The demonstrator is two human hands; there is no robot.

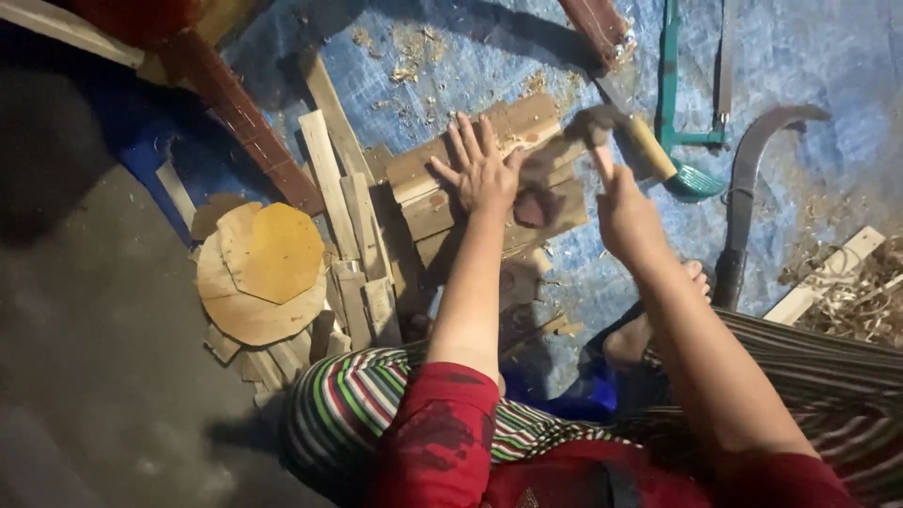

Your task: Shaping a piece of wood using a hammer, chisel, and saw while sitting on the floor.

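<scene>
My left hand lies flat, fingers spread, on a stack of short wooden boards on a blue tarp. My right hand is closed around the handle of a hammer, whose blurred head hangs just above the boards to the right of my left hand. A small dark piece sits under the left thumb; what it is cannot be told. My bare foot rests below the boards.
Round wooden discs lie to the left beside several thin slats. A curved blade and a green saw frame lie at the right. Wood shavings pile at the right edge. Bare grey floor spreads left.
</scene>
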